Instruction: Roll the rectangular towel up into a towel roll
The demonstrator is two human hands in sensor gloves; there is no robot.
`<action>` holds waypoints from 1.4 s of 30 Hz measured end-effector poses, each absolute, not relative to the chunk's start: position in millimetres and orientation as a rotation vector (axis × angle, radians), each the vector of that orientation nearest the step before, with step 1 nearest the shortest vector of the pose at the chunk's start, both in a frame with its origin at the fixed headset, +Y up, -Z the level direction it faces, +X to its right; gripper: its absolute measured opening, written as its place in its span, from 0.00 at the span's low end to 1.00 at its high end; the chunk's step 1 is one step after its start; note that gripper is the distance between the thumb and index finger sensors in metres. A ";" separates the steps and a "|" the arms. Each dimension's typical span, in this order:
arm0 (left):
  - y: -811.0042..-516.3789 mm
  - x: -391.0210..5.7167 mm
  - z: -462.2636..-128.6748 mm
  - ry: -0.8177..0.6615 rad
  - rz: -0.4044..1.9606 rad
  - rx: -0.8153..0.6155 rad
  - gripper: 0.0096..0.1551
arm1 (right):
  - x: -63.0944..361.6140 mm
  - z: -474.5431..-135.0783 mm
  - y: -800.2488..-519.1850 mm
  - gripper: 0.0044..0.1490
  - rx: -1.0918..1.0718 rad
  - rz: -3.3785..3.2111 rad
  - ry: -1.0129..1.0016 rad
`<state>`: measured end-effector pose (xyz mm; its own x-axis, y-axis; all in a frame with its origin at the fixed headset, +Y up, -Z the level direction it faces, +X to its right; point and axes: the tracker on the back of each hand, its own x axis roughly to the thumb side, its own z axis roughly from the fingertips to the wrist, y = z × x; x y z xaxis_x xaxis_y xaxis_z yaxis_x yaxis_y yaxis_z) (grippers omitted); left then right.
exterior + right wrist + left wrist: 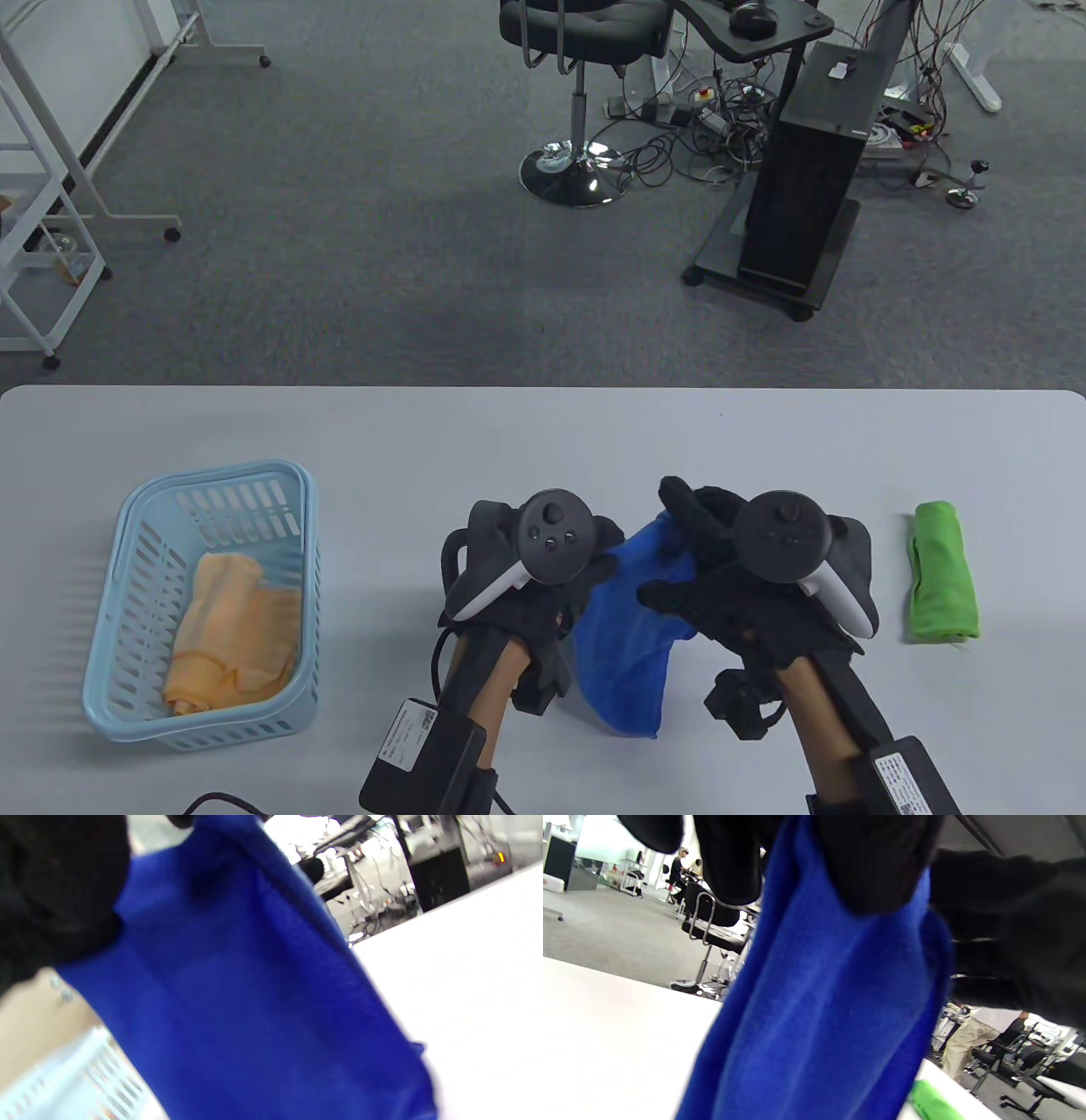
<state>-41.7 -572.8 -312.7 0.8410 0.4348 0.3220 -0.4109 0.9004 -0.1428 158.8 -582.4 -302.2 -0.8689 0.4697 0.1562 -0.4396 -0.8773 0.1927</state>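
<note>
Blue towel [624, 632] held up off desk [543, 441] by both hands: L hand [530, 577] and R hand [747, 577] grips closed on top edge; cloth hangs below grips.

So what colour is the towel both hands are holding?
Blue towel; the left wrist view shows it best.

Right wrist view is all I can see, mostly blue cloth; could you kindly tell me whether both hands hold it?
Observer: Yes. The left hand and the right hand both grip the blue towel at its top, and it hangs between them.
Operator: Thanks. Is anything rolled already?
Observer: A green towel roll lies on the table, right of the right hand.
Operator: And that pale slatted thing?
Observer: A light blue basket holding an orange towel, far left.
</note>
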 end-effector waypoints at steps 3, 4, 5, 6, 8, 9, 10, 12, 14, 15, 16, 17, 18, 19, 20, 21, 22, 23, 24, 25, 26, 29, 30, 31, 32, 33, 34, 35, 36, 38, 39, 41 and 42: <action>-568.8 -43.7 -315.6 -0.349 0.354 -0.071 0.23 | 159.4 -307.9 -577.1 0.30 0.269 2.778 0.050; -568.3 -44.4 -316.5 -0.343 0.327 -0.067 0.23 | 160.7 -309.2 -575.9 0.30 0.282 2.760 0.072; -567.6 -45.2 -318.6 -0.334 0.295 -0.059 0.23 | 162.4 -310.9 -574.6 0.30 0.272 2.735 0.128; -567.4 -44.8 -321.5 -0.320 0.286 -0.054 0.24 | 164.5 -313.7 -572.4 0.31 0.253 2.741 0.180; -567.6 -43.0 -326.8 -0.286 0.270 -0.061 0.26 | 166.3 -318.9 -570.6 0.31 0.236 2.786 0.218; -568.3 -41.3 -331.7 -0.267 0.259 -0.063 0.25 | 167.5 -324.1 -570.7 0.31 0.220 2.829 0.228; -568.9 -40.6 -334.8 -0.251 0.246 -0.068 0.24 | 169.1 -328.3 -571.8 0.31 0.204 2.856 0.250; -572.6 -40.5 -349.5 -0.194 0.238 -0.081 0.25 | 177.0 -344.7 -578.4 0.31 0.111 2.884 0.280; -576.8 -42.6 -365.6 -0.165 0.324 -0.127 0.25 | 186.5 -360.5 -586.0 0.30 0.019 2.809 0.283; -578.0 -43.6 -371.9 -0.163 0.376 -0.140 0.25 | 190.5 -367.0 -588.6 0.30 -0.011 2.754 0.264; -579.1 -44.9 -381.9 -0.148 0.461 -0.146 0.25 | 194.5 -375.1 -591.6 0.30 -0.044 2.660 0.245; -578.0 -46.3 -389.7 -0.133 0.524 -0.114 0.25 | 197.5 -382.4 -592.6 0.30 -0.086 2.567 0.234; -576.4 -47.1 -395.4 -0.117 0.569 -0.077 0.24 | 199.0 -385.6 -592.1 0.30 -0.101 2.525 0.211; -571.4 -48.2 -403.6 -0.089 0.630 -0.020 0.24 | 201.7 -393.0 -587.9 0.30 -0.137 2.425 0.110; -567.1 -48.8 -408.2 -0.080 0.667 0.010 0.24 | 203.0 -396.5 -583.6 0.31 -0.153 2.388 0.054; -559.7 -49.1 -414.2 -0.106 0.715 0.031 0.24 | 205.0 -399.7 -576.1 0.31 -0.162 2.359 -0.019; -552.2 -50.2 -416.1 -0.116 0.726 0.045 0.24 | 206.6 -401.3 -567.4 0.31 -0.155 2.348 -0.088; -541.0 -52.1 -415.0 -0.148 0.726 0.103 0.24 | 208.2 -401.0 -556.4 0.31 -0.122 2.347 -0.152; -532.9 -53.0 -413.2 -0.197 0.729 0.151 0.23 | 209.3 -398.6 -548.3 0.30 -0.101 2.346 -0.203; -524.9 -54.1 -408.1 -0.214 0.723 0.193 0.23 | 210.4 -394.0 -540.2 0.30 -0.084 2.343 -0.268; -518.8 -54.8 -400.5 -0.243 0.711 0.234 0.23 | 211.0 -387.4 -534.2 0.30 -0.060 2.344 -0.335; -518.1 -56.1 -371.2 -0.270 0.577 0.259 0.24 | 208.1 -365.4 -538.8 0.31 0.018 2.403 -0.410; -528.8 -54.3 -357.3 -0.277 0.508 0.261 0.24 | 206.1 -355.1 -549.7 0.31 0.032 2.458 -0.417; -543.8 -52.0 -344.7 -0.268 0.422 0.246 0.24 | 203.8 -344.9 -565.1 0.31 0.041 2.515 -0.405; -557.6 -50.2 -335.9 -0.268 0.358 0.228 0.24 | 201.7 -337.8 -578.8 0.31 0.047 2.550 -0.390; -584.9 -46.6 -323.0 -0.264 0.261 0.177 0.24 | 197.2 -327.0 -606.2 0.31 0.052 2.610 -0.341; -608.1 -44.0 -314.0 -0.254 0.195 0.125 0.24 | 195.4 -320.3 -625.5 0.31 0.058 2.661 -0.286; -638.2 -41.6 -304.2 -0.250 0.129 0.057 0.24 | 193.3 -311.1 -654.3 0.31 0.062 2.721 -0.211; -658.1 -40.4 -298.1 -0.251 0.100 0.019 0.24 | 192.4 -305.4 -672.9 0.31 0.067 2.748 -0.144; -705.8 -38.3 -280.0 -0.253 0.085 -0.079 0.24 | 192.4 -287.5 -717.0 0.31 0.071 2.783 0.035; -721.1 -38.6 -270.8 -0.249 0.105 -0.128 0.24 | 193.0 -279.5 -730.2 0.30 0.078 2.784 0.102; -735.5 -38.8 -257.6 -0.248 0.160 -0.182 0.24 | 193.6 -268.7 -739.8 0.31 0.120 2.808 0.182; -739.4 -39.9 -250.7 -0.237 0.173 -0.221 0.24 | 195.1 -263.6 -739.2 0.30 0.153 2.827 0.209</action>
